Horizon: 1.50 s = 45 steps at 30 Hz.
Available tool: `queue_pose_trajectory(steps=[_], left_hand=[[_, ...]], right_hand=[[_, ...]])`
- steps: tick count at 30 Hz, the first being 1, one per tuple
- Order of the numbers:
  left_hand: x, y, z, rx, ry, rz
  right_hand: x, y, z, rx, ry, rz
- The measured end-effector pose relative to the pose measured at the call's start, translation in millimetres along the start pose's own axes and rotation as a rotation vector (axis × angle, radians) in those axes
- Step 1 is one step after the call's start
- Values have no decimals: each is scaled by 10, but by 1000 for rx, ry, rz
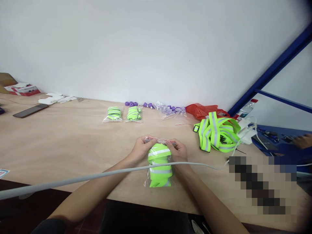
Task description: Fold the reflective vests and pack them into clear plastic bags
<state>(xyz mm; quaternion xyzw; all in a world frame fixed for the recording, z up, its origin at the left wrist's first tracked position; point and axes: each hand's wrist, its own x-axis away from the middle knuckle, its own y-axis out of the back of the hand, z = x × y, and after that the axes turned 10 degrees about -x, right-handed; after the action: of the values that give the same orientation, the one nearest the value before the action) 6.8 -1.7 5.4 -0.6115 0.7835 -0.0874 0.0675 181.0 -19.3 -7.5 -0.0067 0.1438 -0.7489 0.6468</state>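
Note:
A clear zip bag [158, 141] with a folded neon-yellow and silver reflective strap [159, 157] inside lies near the table's front edge. My left hand [143, 145] pinches the top left corner of the bag, thumb on the zip strip. On the other top corner, my right hand [177, 150] has the same strip between thumb and fingers. Farther back are two filled bags, one with a striped strap [114, 112] and one with a bundled strap [133, 113]. A loose heap of reflective straps [216, 133] with black buckles lies to the right.
A white cable [104, 175] crosses in front of my forearms and the bag. Purple rolls [131, 104], clear bags [165, 109], a red plastic bag [204, 111] and a bottle [247, 109] stand along the back. A phone [30, 110] lies left. Another person's hand [303, 141] shows at right.

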Motion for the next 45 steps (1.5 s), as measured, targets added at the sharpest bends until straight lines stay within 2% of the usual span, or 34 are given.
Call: queue_pose_trajectory(steps=[7,13,16,18,20,21,23,25,28,32,35,38,41,45], left_hand=[[-19,9,15,-1,-10,-9],[-57,56,13,-34,-45,-57],[-57,82,-101,-67,-100,-115],[-35,101,-228,-104,-162,-154],[10,119,-373,-143,-232,-169],[39,129,-441,-160,-261,-166],[99,153,-547,-206,-322,-100],[145,187,-603,-267,-405,46],[158,246,-610,-377,-499,230],[116,273,-572,-697,-540,278],[105,260,-507,-1054,-610,388],[118,275,-373,-1338,-605,499],[98,308,-201,-1466,-602,558],[-100,321,-53,-1605,-609,521]], right_hand=[[-27,24,-16,14,-29,10],[-48,9,36,31,-70,118],[-61,55,106,76,-120,248],[-65,96,155,220,-141,363],[-63,119,182,380,-98,427],[-61,120,184,429,-51,417],[-62,112,162,440,68,338],[-77,106,119,419,151,270],[-123,124,47,402,171,206],[-171,154,17,417,148,117],[-160,143,51,396,147,52],[-128,117,80,368,158,30],[-103,96,65,348,155,35],[-89,71,-27,321,158,49]])
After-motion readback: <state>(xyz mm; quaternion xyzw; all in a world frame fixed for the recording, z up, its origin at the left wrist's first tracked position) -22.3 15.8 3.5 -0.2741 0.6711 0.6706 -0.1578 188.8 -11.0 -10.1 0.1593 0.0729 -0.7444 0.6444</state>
